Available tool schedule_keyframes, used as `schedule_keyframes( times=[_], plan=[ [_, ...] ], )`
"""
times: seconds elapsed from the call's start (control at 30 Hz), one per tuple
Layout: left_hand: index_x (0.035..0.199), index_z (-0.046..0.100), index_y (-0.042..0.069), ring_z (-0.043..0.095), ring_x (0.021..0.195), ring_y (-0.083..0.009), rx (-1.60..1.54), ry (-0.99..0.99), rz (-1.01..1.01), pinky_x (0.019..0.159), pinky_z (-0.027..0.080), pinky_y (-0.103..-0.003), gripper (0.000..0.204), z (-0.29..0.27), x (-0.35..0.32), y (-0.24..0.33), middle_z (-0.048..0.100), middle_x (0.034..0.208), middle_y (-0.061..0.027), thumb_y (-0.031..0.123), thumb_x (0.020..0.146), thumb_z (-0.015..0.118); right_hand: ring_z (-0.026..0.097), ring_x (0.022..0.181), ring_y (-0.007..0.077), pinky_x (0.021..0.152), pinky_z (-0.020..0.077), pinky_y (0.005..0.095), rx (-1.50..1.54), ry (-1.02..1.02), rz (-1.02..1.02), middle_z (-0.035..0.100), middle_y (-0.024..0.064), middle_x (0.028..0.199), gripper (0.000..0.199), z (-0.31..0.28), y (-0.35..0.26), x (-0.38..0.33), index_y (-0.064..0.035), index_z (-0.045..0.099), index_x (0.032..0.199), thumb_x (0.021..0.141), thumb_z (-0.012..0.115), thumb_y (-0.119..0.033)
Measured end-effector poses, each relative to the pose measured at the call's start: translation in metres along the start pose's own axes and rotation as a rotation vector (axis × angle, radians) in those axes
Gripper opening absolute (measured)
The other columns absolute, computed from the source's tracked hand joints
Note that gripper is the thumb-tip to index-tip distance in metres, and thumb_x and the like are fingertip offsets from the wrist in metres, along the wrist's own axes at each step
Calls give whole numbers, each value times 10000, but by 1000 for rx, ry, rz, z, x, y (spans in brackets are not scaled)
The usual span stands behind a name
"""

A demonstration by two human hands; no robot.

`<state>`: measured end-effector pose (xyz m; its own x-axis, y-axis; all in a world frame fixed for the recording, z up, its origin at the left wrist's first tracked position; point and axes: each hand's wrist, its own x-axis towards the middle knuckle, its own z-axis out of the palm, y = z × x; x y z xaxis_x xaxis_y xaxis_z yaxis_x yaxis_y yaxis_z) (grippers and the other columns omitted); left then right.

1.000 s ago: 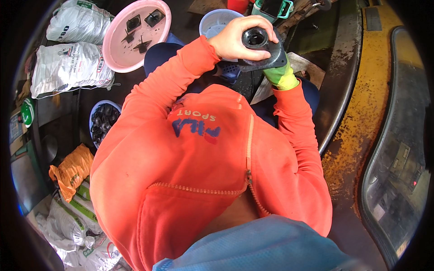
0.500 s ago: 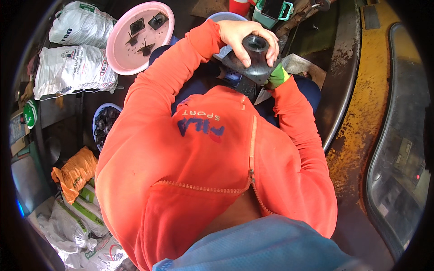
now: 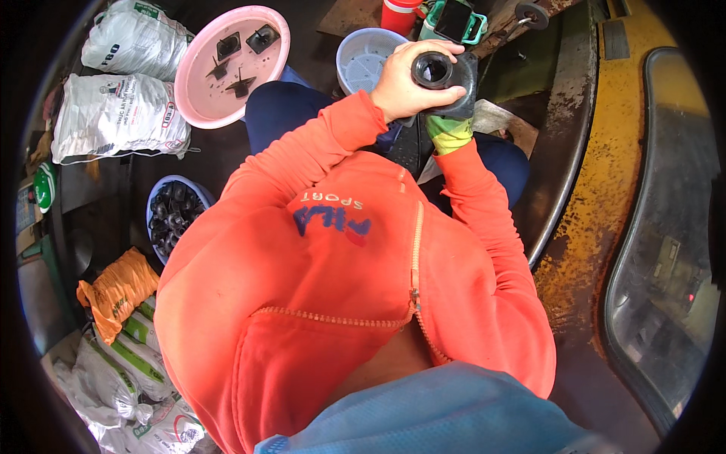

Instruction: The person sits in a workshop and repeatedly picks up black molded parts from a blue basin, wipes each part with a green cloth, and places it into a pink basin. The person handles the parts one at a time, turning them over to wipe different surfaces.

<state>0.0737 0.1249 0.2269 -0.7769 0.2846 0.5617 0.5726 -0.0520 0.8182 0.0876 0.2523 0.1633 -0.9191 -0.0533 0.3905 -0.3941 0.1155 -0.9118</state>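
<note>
A black moulded part (image 3: 464, 89) with a squarish flange and a round hollow neck is held out in front of my chest, its opening facing up. My bare left hand (image 3: 404, 85) is closed round the neck, thumb along the near side and fingers round the far side. My right hand (image 3: 450, 135), in a yellow-green glove, is at the near underside of the part and holds it from below. The right fingers are hidden behind the flange. Just beyond my left hand is a light blue plastic basket (image 3: 342, 62).
A pink basin (image 3: 189, 94) at the far left holds several black pieces. Nearer, a blue-rimmed tub (image 3: 203, 189) is full of small dark parts. White sacks (image 3: 121, 113) and an orange bag (image 3: 119, 291) lie left. A rusty yellow machine panel (image 3: 597, 189) borders my right.
The black part has tilted and shifted slightly right, its flange turning from the near left to the right. My left hand has turned with it, uncovering more of the basket.
</note>
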Motion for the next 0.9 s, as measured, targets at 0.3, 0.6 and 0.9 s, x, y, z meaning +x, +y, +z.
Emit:
schedule_keyframes(
  times=[0.3,0.6,0.9],
  plan=[
    [954,624,68,637,1048,-213,-118,-207,92,929,480,-340,354,-17,19,5,676,1143,-89,137,665,816,571,1067,172,880,493,315,76,-180,17,559,58,1159,523,-19,-33,7,-60,476,1232,779,726,-136],
    [968,621,51,567,1178,-260,-333,-563,28,1013,442,-392,327,-28,23,4,647,1193,-117,72,686,786,505,1194,210,969,435,344,-76,-334,-86,512,69,1282,500,-26,-25,-6,-96,451,1316,867,645,-201],
    [979,625,74,496,1261,-333,-641,-1049,85,1157,173,-521,382,-25,37,-4,660,1179,-127,166,655,806,328,1337,150,1123,248,313,48,-555,407,413,18,1398,545,-42,32,-46,-149,370,1407,916,591,-237]
  ],
)
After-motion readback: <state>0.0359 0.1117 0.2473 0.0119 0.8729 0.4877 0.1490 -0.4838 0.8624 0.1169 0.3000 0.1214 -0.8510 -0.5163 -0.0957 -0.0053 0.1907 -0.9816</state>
